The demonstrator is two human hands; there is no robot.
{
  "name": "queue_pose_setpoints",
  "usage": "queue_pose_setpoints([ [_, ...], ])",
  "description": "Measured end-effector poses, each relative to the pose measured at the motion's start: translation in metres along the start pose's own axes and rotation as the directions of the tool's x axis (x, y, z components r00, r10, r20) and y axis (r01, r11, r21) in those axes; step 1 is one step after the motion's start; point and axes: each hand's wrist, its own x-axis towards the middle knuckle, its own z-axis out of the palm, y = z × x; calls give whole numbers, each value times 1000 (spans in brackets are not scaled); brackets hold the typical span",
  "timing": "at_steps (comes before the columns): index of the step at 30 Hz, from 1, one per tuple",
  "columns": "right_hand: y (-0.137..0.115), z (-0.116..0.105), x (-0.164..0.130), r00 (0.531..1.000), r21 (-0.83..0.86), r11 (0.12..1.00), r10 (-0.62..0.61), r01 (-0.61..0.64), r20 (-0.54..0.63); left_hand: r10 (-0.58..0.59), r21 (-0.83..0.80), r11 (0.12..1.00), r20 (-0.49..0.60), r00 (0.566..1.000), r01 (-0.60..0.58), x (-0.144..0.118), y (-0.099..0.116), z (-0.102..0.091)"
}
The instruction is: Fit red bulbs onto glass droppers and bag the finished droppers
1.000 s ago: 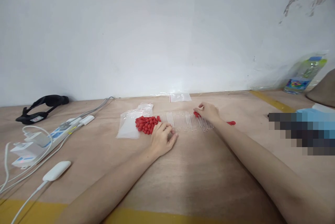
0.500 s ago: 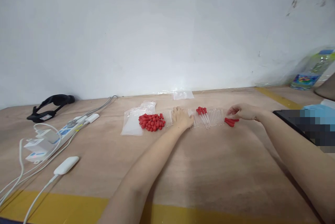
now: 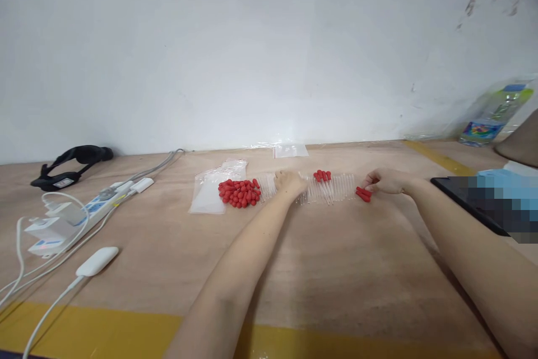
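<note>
My left hand (image 3: 290, 183) is curled closed over a row of thin clear glass tubes (image 3: 344, 186); whatever its fingers hold is hidden. At the right end of that row, my right hand (image 3: 385, 181) pinches at a few red rubber bulbs (image 3: 363, 195) on the table. Between the hands lie several droppers (image 3: 323, 176), clear tubes with red bulbs on their far ends. To the left of my left hand is a heap of red bulbs (image 3: 239, 193), partly on clear plastic bags (image 3: 205, 195).
Another small plastic bag (image 3: 291, 150) lies by the wall. At left are a power strip (image 3: 94, 209) with plugs and cables, a white charger-like piece (image 3: 97, 261) and a black strap (image 3: 71, 167). At right are a dark flat device (image 3: 466, 205) and a plastic bottle (image 3: 491, 118).
My left hand's fingers have curled in from lying spread over the tubes. My right hand's fingertips have come down onto the red bulbs, which now lie closer together. The view has shifted slightly.
</note>
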Motion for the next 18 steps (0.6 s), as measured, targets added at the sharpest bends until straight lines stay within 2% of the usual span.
queue_pose_setpoints([
  [3, -6, -4, -1, 999, -68, 997, -24, 22, -36, 124, -47, 991, -58, 991, -127, -12, -14, -9],
  [7, -20, -14, -8, 992, -185, 982, 8, -32, -125, 299, -76, 947, -143, 943, -312, -40, -47, -24],
  [8, -26, -16, -11, 986, -205, 978, 8, -43, -168, 350, -80, 927, -156, 924, -365, -47, -56, -26],
  [10, -44, -13, -16, 955, -209, 978, -51, -11, -291, 502, -80, 848, -199, 842, -524, -60, -76, -26],
  [13, -79, 12, -25, 843, -142, 971, -239, 194, -482, 597, -49, 783, -225, 770, -621, -73, -100, -20],
  [15, -103, 40, -31, 776, -70, 924, -356, 377, -521, 623, -50, 749, -285, 728, -661, -76, -109, -14],
  [18, -127, 83, -42, 729, 57, 827, -459, 560, -508, 620, -91, 718, -367, 693, -690, -78, -111, -7],
])
